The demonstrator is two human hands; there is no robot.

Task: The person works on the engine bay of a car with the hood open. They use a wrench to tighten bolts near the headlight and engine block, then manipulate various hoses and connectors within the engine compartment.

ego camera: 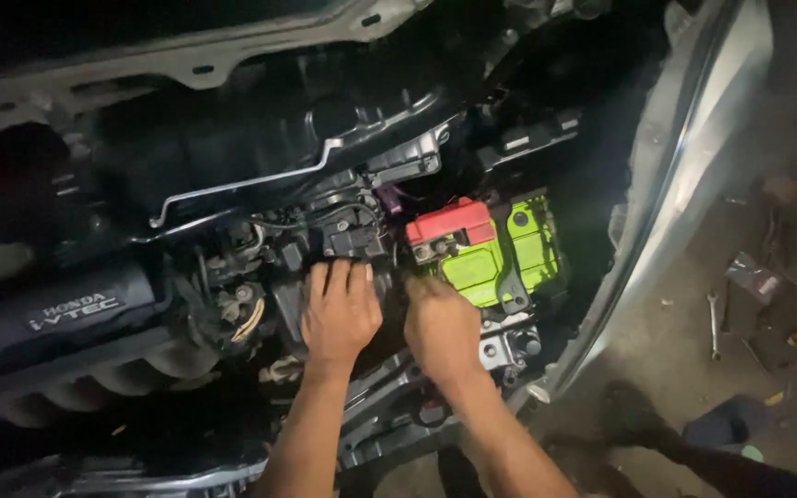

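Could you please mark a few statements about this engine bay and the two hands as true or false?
1. Both hands are down in the engine bay. True: the left hand and right hand rest on dark parts beside the battery.
2. The battery top is blue. False: it is bright green with a red terminal cover.
3. A wrench lies on the ground. True.
4. The right hand holds a wrench. False: no tool shows in it.
5. The battery lies left of both hands. False: it lies to their right.

dim concrete floor, scattered wrench, harsh light
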